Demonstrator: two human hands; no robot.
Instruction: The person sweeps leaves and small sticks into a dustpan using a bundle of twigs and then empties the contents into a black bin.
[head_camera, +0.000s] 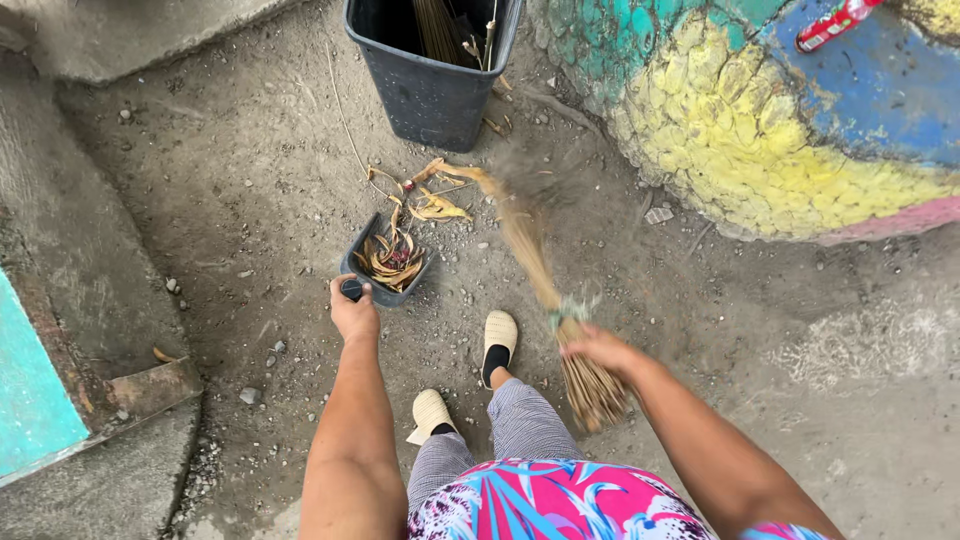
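Note:
My left hand (353, 313) grips the black handle of a dark dustpan (362, 266) that rests on the dirt ground and holds dry brown leaves (390, 257). My right hand (597, 347) is closed around a bundle stick broom (540, 270), held near its tied band; the bristle tips are blurred and reach toward loose leaves (436, 205) lying just beyond the dustpan. My feet in pale slip-on shoes (499, 333) stand between the two hands.
A dark plastic bin (430, 95) with sticks in it stands at the top middle. A painted rounded concrete mass (760, 130) fills the upper right, with a red packet (830, 25) on it. Concrete ledges (70, 200) and a turquoise surface (30, 390) border the left.

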